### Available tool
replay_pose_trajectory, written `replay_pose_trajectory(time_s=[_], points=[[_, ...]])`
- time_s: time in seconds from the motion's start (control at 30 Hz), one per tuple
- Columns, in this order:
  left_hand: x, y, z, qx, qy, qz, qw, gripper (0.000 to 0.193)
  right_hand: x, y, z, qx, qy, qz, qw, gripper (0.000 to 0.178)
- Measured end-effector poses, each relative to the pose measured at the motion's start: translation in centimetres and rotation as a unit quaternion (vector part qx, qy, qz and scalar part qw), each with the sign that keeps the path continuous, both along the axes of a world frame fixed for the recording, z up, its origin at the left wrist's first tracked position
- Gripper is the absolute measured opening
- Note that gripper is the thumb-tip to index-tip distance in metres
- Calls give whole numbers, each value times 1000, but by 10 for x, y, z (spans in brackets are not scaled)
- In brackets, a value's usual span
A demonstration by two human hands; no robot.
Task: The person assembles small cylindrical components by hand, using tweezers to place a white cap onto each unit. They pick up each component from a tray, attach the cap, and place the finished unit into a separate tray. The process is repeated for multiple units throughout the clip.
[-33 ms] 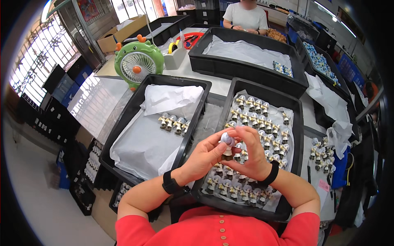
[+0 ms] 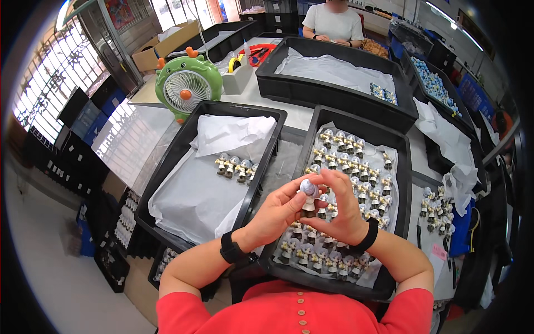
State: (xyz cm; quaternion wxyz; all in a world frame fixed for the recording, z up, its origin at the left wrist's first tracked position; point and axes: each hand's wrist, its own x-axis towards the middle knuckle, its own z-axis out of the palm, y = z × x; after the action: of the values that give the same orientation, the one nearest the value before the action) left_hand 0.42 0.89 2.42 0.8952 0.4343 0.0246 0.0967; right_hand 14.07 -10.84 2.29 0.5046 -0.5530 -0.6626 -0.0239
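A small figurine [image 2: 310, 189] with pale lilac-grey hair, a white body and a dark base is held upright in front of me. My left hand [image 2: 276, 210] pinches it from the left between thumb and fingers. Curved around its right side, my right hand [image 2: 344, 209] has fingertips at the top of the head and the thumb by the base. Below both hands lies a black tray [image 2: 405, 167] lined with white sheet, holding rows of similar figurines [image 2: 334, 260]. A second lined black tray [image 2: 146, 192] to the left holds a short row of figurines [image 2: 236, 167].
A green animal-shaped fan [image 2: 188, 86] stands behind the left tray. Farther back are a large black tray [image 2: 334, 83], a yellow tape roll [image 2: 233, 65] and a red dish [image 2: 260, 54]. More figurines [image 2: 436, 210] lie at the right. Another person [image 2: 334, 25] sits across the table.
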Motion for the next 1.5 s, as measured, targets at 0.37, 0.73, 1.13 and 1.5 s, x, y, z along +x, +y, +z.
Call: replay_pose_trajectory(time_s=[0.37, 0.73, 1.13, 1.5], points=[[0, 4, -4, -20, 5, 1, 1000, 51, 6, 0, 1, -78, 94, 31, 992, 100], [1, 5, -4, -16, 5, 5, 1000, 50, 8, 1, -3, -94, 121, 40, 987, 92], [0, 8, -12, -56, 10, 34, 998, 39, 9, 3, 2, -62, 48, 6, 997, 47], [1, 14, -5, -111, -21, -3, 994, 44, 6, 2, 3, -41, 57, -10, 997, 26]])
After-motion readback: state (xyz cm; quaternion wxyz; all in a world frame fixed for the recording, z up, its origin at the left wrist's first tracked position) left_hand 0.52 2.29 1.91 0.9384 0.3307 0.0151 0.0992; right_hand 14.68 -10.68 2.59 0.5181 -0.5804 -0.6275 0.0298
